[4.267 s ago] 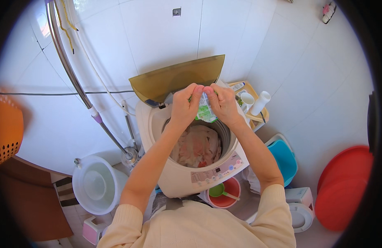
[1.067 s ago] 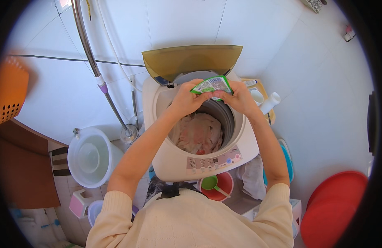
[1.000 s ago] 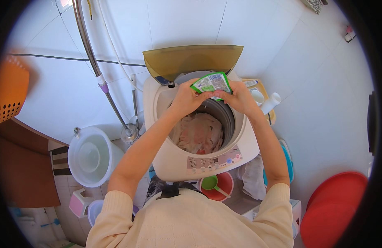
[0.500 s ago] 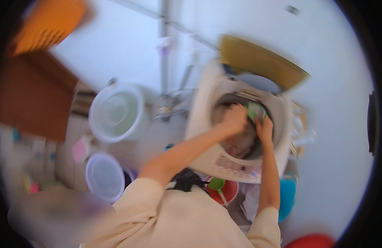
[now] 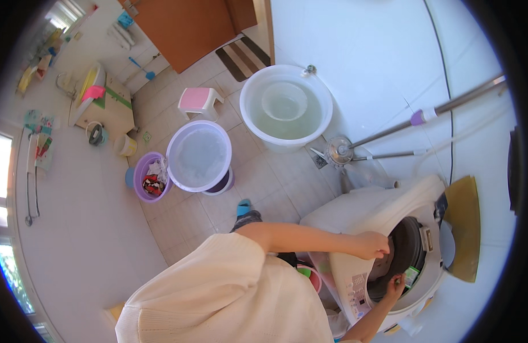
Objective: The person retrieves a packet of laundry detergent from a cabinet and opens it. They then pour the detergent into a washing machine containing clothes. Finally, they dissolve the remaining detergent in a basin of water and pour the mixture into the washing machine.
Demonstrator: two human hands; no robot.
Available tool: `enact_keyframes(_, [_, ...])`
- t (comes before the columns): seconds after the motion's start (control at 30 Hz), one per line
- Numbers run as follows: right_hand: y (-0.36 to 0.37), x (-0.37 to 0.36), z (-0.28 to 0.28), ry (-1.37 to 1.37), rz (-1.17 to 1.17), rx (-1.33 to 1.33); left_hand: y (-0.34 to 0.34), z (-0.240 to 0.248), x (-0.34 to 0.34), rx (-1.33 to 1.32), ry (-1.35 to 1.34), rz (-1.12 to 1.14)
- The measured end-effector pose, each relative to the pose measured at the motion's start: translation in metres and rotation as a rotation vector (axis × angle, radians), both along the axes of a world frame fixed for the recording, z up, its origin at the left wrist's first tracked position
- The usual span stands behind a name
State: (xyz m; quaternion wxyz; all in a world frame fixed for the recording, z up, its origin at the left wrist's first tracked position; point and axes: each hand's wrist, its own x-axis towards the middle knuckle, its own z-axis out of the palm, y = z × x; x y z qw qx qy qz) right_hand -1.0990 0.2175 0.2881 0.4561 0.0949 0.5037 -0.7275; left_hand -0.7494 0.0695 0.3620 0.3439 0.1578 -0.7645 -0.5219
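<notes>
Over the round opening of a top-loading washing machine [image 5: 332,220] I have both arms stretched out. My right hand [image 5: 396,284] pinches a small green-and-white packet [image 5: 411,277] at the front right of the drum [image 5: 410,243]. My left hand [image 5: 371,246] hovers above the left side of the opening, its fingers curled together; whether anything is in them cannot be made out. The two hands are apart. Pinkish-brown contents [image 5: 383,264] show partly inside the drum, mostly hidden by my left hand. The machine's yellowish lid [image 5: 463,228] stands raised behind the opening.
A large white tub [image 5: 247,103] of water with a basin floating in it stands beyond a purple-rimmed basin [image 5: 227,143]. A purple basin [image 5: 139,194] holds clothes. Also about are a pink-topped stool [image 5: 196,98], a metal pole stand [image 5: 338,150] and a red bucket [image 5: 315,279].
The view has swung left, shifting the washing machine toward the lower right. My left hand has come away from the packet, which stays in my right hand.
</notes>
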Motion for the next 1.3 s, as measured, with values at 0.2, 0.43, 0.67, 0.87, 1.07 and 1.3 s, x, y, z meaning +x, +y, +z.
enact_keyframes(0.2, [-0.094,0.153,0.086,0.260,0.623,-0.503,-0.018,-0.039,0.165,0.402,-0.056,0.377])
enact_keyframes(0.43, [-0.206,0.511,0.058,0.394,1.328,-0.105,0.005,-0.075,0.381,0.885,0.087,0.671])
enact_keyframes(0.67, [-0.212,0.786,0.000,0.564,2.055,-0.128,0.059,-0.101,0.541,1.050,0.391,1.224])
enact_keyframes(0.87, [-0.202,0.916,-0.029,0.532,2.595,-0.093,0.102,-0.119,0.600,1.056,0.736,1.775])
enact_keyframes(1.07, [-0.212,0.995,-0.057,0.093,3.045,0.099,0.102,-0.130,0.616,0.941,1.023,2.161])
enact_keyframes(1.3, [-0.269,1.044,-0.057,-0.269,3.345,0.533,0.023,-0.106,0.607,0.909,1.268,2.470])
